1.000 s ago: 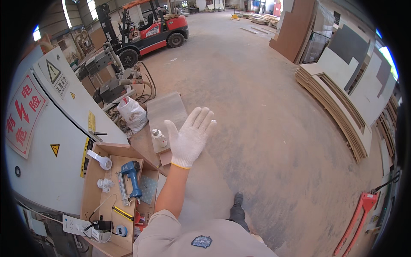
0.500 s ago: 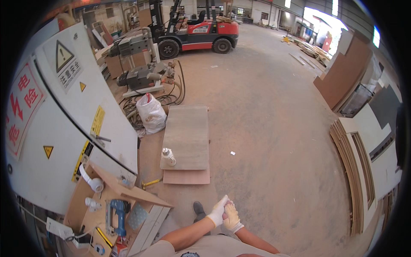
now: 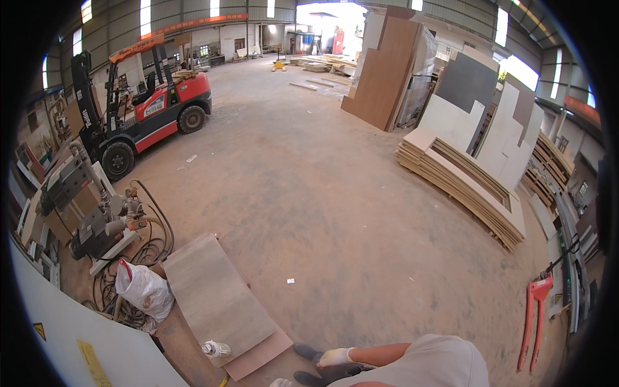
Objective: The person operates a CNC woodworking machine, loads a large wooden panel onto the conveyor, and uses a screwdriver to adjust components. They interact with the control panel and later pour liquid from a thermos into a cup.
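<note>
My right hand (image 3: 336,357), in a pale work glove with a yellowish patch, reaches in from the right in front of my body, over my dark shoes (image 3: 308,351). Its fingers point left and down; they are too small to make out, and I see no object in it. Of my left hand (image 3: 281,383), only a bit of white glove shows at the lower edge, its fingers hidden. Left of the hands, a grey board (image 3: 222,293) lies on a pinkish board (image 3: 263,357). A whitish bottle (image 3: 216,349) with a metallic cap stands on the grey board's near end.
A white sack (image 3: 145,290), hoses and a motor pump (image 3: 97,232) lie left. A white cabinet (image 3: 97,342) borders the lower left. A red forklift (image 3: 151,106) stands far left. Stacked panels (image 3: 464,187) line the right, with a red pallet-jack-like frame (image 3: 534,316) nearby.
My view has swung right and up; the boards and forklift shift left, and the tool box leaves view. My hands, joined before, are now apart, the left mostly out of the picture.
</note>
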Demonstrator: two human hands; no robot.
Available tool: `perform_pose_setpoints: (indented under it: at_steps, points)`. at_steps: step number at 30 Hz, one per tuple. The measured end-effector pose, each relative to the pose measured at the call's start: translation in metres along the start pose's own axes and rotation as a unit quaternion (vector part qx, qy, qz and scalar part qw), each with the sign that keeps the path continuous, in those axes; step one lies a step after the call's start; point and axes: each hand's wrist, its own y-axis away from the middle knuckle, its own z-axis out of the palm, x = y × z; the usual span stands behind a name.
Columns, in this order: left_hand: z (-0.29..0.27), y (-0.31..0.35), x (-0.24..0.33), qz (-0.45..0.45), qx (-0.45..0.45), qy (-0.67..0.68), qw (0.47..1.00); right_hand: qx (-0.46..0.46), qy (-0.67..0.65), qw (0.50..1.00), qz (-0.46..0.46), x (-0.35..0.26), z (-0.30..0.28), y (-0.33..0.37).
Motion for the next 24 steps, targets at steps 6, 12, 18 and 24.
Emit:
perform_pose_setpoints:
  at_steps: [6, 12, 18, 24]
  points:
    - [0.026, -0.024, 0.017, 0.038, -0.042, 0.093, 0.994, -0.188, -0.591, 0.773, -0.132, -0.121, -0.004, -0.081]
    - [0.086, -0.059, 0.102, 0.023, 0.012, -0.128, 0.991, -0.118, -0.640, 0.753, -0.095, -0.152, -0.040, -0.123]
    - [0.141, -0.053, 0.148, 0.120, 0.024, -0.949, 0.291, 0.078, -0.416, 0.900, -0.105, -0.190, -0.090, -0.119]
    - [0.145, -0.077, 0.172, 0.152, 0.070, -0.873, -0.458, 0.156, -0.145, 0.960, -0.180, -0.220, -0.114, -0.141]
